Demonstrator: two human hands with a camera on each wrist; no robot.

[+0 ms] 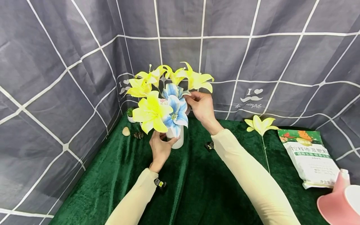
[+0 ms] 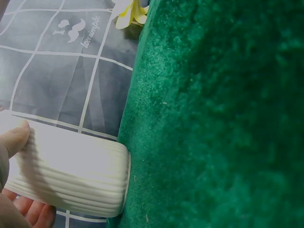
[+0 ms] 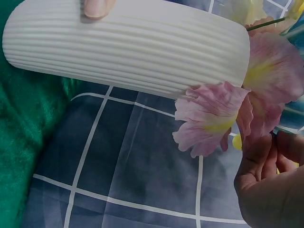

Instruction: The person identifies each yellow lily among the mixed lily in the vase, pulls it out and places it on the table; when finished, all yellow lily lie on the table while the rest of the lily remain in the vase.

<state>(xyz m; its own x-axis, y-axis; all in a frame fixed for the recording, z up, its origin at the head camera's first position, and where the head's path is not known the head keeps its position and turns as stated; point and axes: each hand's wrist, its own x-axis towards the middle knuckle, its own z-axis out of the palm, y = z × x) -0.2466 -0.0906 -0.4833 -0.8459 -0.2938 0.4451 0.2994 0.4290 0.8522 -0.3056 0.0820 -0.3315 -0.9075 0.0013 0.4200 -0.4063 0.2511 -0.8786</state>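
A white ribbed vase stands upright on green cloth, filled with flowers. My left hand grips it low down, with the thumb on one side and fingers behind. At the upper blue lily, my right hand pinches a petal between thumb and bent fingers; the fingertips partly hide it. Another blue lily hangs in front, beside a large yellow lily. More yellow lilies fan out above. Pink ruffled flowers droop over the rim, close to my right fingertips.
On the right lie a single yellow lily on its stem, a white and green bag and a pink watering can. Left of the vase are a small potted plant, a pale stone and a pine cone. Grey checked curtain stands behind.
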